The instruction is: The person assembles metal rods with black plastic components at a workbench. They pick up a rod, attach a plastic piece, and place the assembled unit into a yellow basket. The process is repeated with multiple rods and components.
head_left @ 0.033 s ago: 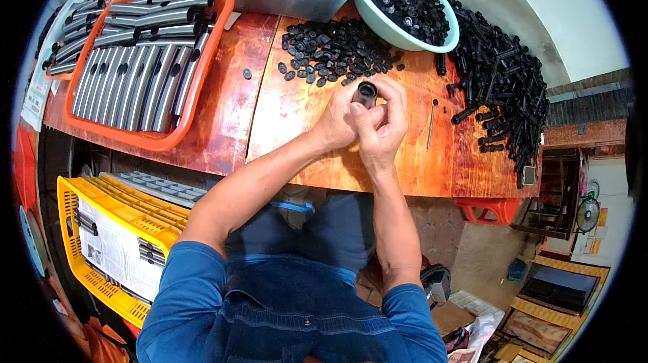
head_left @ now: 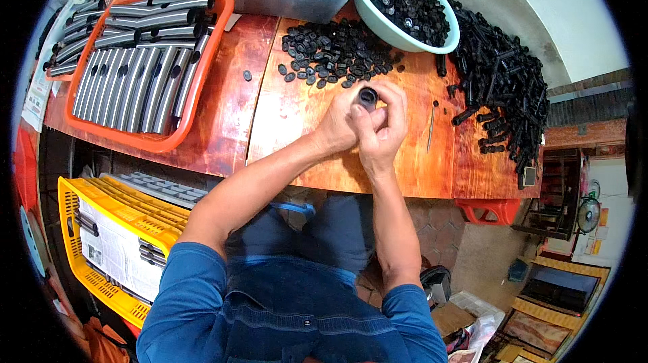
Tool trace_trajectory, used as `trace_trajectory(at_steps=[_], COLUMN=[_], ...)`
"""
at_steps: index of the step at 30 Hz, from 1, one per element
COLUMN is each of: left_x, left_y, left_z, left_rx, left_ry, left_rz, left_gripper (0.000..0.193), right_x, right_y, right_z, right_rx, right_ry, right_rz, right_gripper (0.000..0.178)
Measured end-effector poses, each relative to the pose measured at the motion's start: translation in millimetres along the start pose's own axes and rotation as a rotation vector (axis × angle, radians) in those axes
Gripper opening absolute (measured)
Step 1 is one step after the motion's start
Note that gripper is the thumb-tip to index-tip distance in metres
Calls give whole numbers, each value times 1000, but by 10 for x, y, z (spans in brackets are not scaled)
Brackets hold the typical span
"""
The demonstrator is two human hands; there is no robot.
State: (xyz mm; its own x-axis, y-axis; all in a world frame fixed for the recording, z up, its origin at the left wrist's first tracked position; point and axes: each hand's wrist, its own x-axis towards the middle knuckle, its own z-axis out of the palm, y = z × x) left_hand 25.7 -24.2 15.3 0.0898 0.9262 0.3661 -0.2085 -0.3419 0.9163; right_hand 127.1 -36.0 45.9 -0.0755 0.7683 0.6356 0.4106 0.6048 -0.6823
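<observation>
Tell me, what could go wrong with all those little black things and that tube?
The black tube between the left hand and right hand might slip and land among the loose black pieces just beyond. The thin tool lying to the right of the right hand could get knocked if that hand swings sideways. The pale turquoise bowl is heaped with black parts, so a bump might spill some.

A hand could pass over the table between the orange basket and left hand. Scattered black caps and a translucent bin obstruct beyond; rightward, a slim tool and heaped black tubes.
</observation>
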Motion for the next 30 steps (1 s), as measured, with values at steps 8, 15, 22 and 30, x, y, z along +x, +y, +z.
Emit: trace_trajectory(at_steps=[8, 15, 22, 30], left_x=[-52, -137, -116, -105], left_y=[-30, -124, -166, -232], left_z=[95, 65, 31, 31], left_rx=[140, 146, 213, 271], left_ry=[-127, -74, -88, -77], left_rz=[147, 119, 282, 153], left_gripper=[22, 22, 24, 35], right_x=[-301, -322, -352, -274], right_y=[90, 61, -6, 7], right_z=[-96, -47, -1, -59], right_rx=[15, -24, 25, -84], right_ry=[171, 127, 137, 79], right_rz=[-61, -74, 5, 17], right_gripper=[41, 44, 43, 42])
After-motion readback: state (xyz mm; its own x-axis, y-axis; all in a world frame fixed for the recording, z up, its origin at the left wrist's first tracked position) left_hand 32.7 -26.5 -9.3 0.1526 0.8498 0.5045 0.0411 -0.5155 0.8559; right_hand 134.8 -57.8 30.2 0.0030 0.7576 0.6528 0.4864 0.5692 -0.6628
